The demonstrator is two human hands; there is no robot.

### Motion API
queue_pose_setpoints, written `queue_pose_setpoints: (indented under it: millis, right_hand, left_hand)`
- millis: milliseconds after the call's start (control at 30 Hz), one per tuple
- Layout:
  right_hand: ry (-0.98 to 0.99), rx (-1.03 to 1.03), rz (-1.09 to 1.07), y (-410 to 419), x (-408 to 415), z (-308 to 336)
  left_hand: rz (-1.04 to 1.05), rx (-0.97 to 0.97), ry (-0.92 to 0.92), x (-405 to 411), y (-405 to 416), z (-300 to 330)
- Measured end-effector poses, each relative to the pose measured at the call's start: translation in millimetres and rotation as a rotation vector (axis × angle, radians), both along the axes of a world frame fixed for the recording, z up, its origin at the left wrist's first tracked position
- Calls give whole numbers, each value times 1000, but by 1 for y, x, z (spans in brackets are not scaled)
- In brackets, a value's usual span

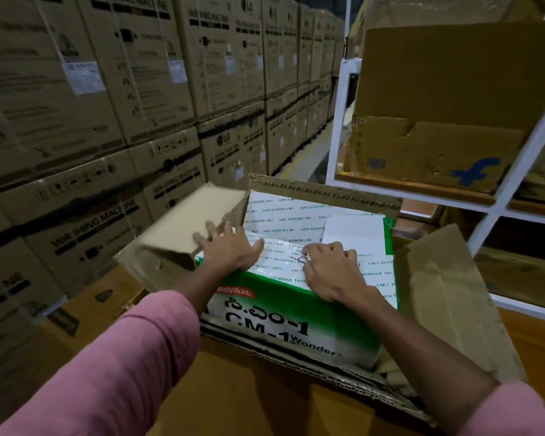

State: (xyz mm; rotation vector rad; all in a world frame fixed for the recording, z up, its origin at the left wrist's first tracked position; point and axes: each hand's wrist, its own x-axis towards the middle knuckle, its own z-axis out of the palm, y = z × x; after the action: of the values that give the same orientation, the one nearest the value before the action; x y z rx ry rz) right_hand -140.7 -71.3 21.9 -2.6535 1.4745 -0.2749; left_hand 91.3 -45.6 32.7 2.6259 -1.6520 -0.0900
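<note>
Two hands on the green-white box (296, 313): left hand (230, 251) flat, right hand (331, 269) curled, perhaps pinching half-hidden tape (280, 247).

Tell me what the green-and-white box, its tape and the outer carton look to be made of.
Green-and-white box: probably cardboard with a smooth printed face; slight sheen.
Tape: glossy plastic film, judging by its glare and wrinkles.
Outer carton: raw brown corrugated board; fluting shows along its cut edge.

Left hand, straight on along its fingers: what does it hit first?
The carton's left flap. The left hand points up-left with fingers spread, and its fingertips seem to touch that flap; depth is unclear.
</note>
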Motion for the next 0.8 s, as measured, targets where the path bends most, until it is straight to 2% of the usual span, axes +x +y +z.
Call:
queue_pose_setpoints:
  millis: [100,367,500,600,700,767,800]
  right_hand:
    - [-7,17,-27,-3,3,0]
    - [41,-2,-164,-9,12,-1]
    - [68,-100,-236,-5,15,14]
    - [-90,-187,-240,-3,13,49]
    - [-255,-174,-180,0,9,106]
    - [-241,-78,-135,4,5,151]
    - [-170,27,-107,8,3,172]
  left_hand:
    - [-22,24,77,8,-5,-2]
    - [-122,-13,99,10,1,-9]
    - [-373,-127,7,3,0,1]
    - [-573,-175,-99,-5,-1,26]
    - [-591,-388,-210,-13,10,74]
    - [-591,-547,-202,-19,22,110]
    - [-588,-597,-155,-21,27,127]
